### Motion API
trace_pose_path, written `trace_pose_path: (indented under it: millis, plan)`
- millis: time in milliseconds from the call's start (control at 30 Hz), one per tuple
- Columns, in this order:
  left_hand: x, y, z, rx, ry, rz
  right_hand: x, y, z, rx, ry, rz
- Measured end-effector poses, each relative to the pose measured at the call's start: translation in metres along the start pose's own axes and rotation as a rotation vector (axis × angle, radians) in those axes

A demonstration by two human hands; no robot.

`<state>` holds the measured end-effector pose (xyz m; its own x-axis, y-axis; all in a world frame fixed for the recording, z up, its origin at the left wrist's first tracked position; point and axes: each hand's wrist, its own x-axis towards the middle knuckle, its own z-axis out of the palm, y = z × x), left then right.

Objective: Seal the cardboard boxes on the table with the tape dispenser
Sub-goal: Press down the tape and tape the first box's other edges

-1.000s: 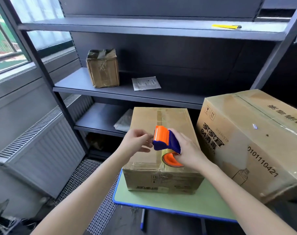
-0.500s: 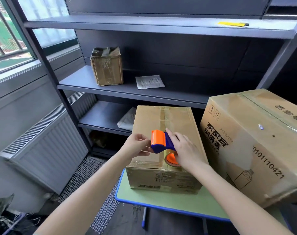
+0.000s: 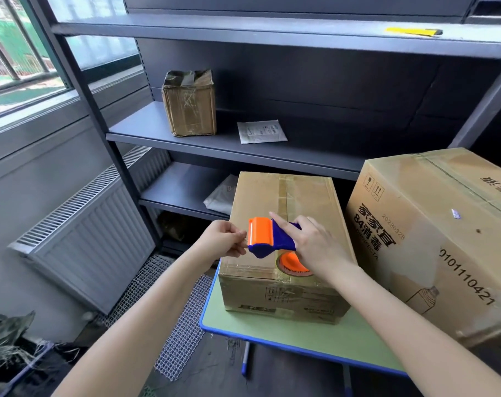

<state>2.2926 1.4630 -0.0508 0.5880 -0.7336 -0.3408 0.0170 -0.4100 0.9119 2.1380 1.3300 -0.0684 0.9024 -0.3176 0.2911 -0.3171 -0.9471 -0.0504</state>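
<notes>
A small cardboard box point(image 3: 301, 196) with tape along its top seam stands on the green table point(image 3: 272, 330). A larger printed box point(image 3: 432, 242) sits to its right. My right hand point(image 3: 315, 245) grips the blue and orange tape dispenser point(image 3: 268, 237) above the small box's near end, index finger laid along its top. My left hand point(image 3: 225, 239) pinches at the dispenser's orange front edge, where the tape end comes out; the tape itself is too clear to make out.
Behind the table a grey metal shelf unit point(image 3: 243, 150) holds a worn small box point(image 3: 189, 103), a paper sheet point(image 3: 260, 131) and a yellow knife point(image 3: 412, 31) on top. A radiator point(image 3: 94, 224) lines the left wall. Wire mesh point(image 3: 180, 325) lies on the floor.
The dispenser has turned more level and shifted slightly left over the box. My left hand's fingertips have closed in on its orange front edge.
</notes>
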Motion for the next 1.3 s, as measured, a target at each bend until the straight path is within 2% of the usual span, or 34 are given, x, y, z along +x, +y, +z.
trace_pose_path:
  millis: [167, 367, 467, 633, 900, 1300]
  plan:
    - [-0.01, -0.009, -0.015, 0.009, 0.018, -0.001, 0.001, -0.012, 0.0, 0.005, 0.045, -0.046]
    - [-0.028, -0.028, -0.052, -0.04, 0.168, -0.023, -0.011, -0.015, -0.013, 0.008, -0.121, -0.037]
    - [-0.035, -0.041, -0.065, -0.047, 0.127, -0.074, -0.022, -0.006, -0.02, -0.047, -0.206, -0.01]
    - [-0.038, -0.055, -0.055, -0.049, 0.115, -0.122, -0.031, -0.012, -0.023, -0.078, -0.254, -0.02]
    - [-0.026, -0.078, -0.076, 0.059, 0.163, -0.176, -0.036, 0.007, -0.027, -0.177, -0.315, 0.017]
    - [0.001, -0.107, -0.048, 0.193, 0.337, -0.046, -0.037, 0.004, -0.025, -0.211, -0.363, 0.07]
